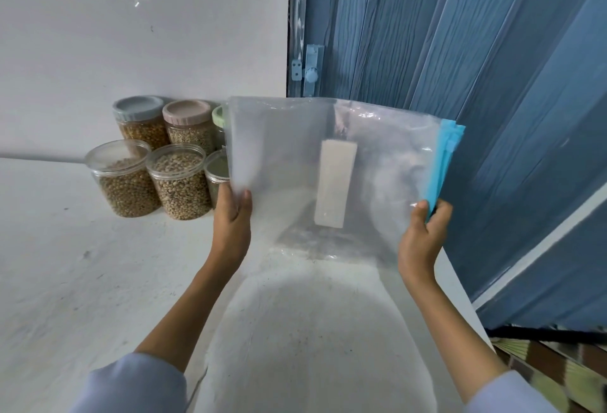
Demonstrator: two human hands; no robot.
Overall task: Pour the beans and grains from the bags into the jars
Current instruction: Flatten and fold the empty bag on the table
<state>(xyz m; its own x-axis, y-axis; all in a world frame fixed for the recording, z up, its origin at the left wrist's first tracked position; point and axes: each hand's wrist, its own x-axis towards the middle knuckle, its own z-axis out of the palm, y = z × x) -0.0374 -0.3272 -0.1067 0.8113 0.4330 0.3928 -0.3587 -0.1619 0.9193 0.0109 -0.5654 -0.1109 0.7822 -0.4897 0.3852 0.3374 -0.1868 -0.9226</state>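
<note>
One empty zip bag [328,176] held up over the white table [65,265]; my left hand [231,215] and right hand [422,235] pinch its lower corners. Six jars [179,179] behind, two partly blocked by it.

Nothing here can be read. The white label patch [335,182] on the clear bag [282,150] is blank, and the jars [179,182] carry no visible lettering.

Both hands raised, left hand [234,215] and right hand [423,232] each pinching, forearms outstretched.
</note>
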